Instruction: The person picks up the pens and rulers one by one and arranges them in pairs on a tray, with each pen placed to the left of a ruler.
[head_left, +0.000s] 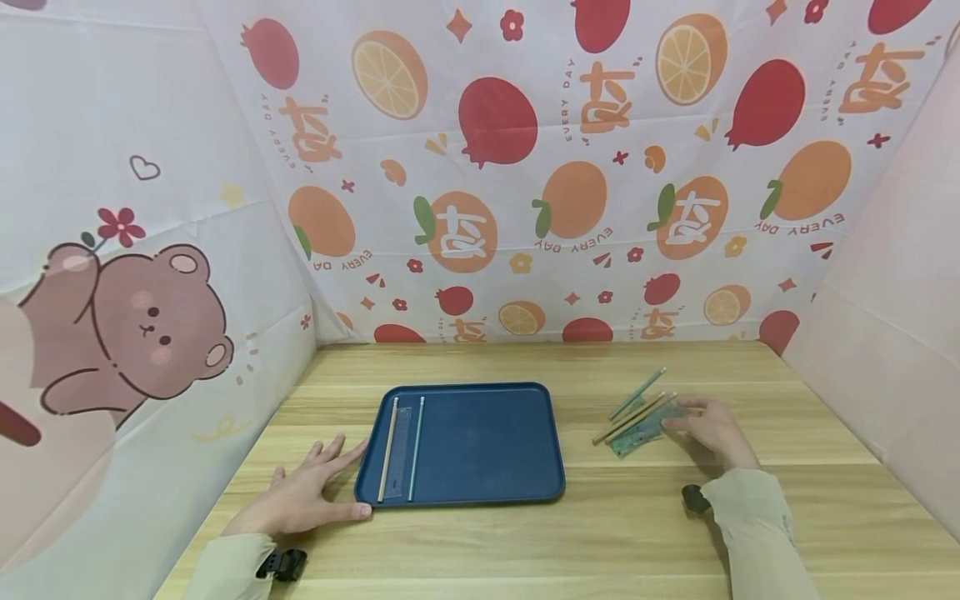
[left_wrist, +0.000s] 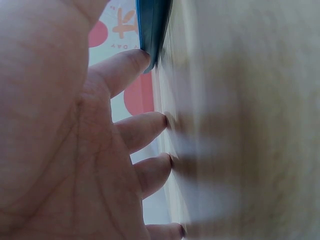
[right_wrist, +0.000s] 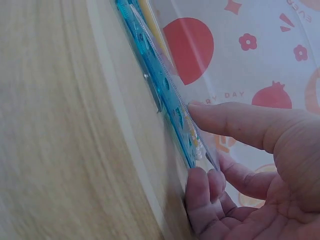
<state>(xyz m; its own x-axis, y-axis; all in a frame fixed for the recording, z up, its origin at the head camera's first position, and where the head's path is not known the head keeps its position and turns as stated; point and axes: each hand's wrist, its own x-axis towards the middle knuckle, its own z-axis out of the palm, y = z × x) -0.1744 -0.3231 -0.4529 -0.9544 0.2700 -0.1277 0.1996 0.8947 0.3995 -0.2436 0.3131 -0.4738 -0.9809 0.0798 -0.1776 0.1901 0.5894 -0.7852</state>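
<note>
My left hand (head_left: 300,496) lies with fingers spread at the left side of a dark blue tray (head_left: 487,450); its thumb is at the front left corner and its index finger at the left rim. Inside the tray lie a wood-coloured pencil (head_left: 387,450), a clear ruler (head_left: 402,454) and a teal pencil (head_left: 416,450), side by side. My right hand (head_left: 708,429) pinches the end of a translucent teal drawing template with cutouts (right_wrist: 167,90), its thumb above and fingers below. Two yellowish pencils (head_left: 628,418) lie across the template in the head view.
Another teal pencil (head_left: 637,393) lies just behind the template. Tray and pencils are on a light wood table (head_left: 480,550). A fruit-print cloth (head_left: 495,208) hangs at the back, with a bear-print cloth (head_left: 165,325) on the left and a pale cloth on the right.
</note>
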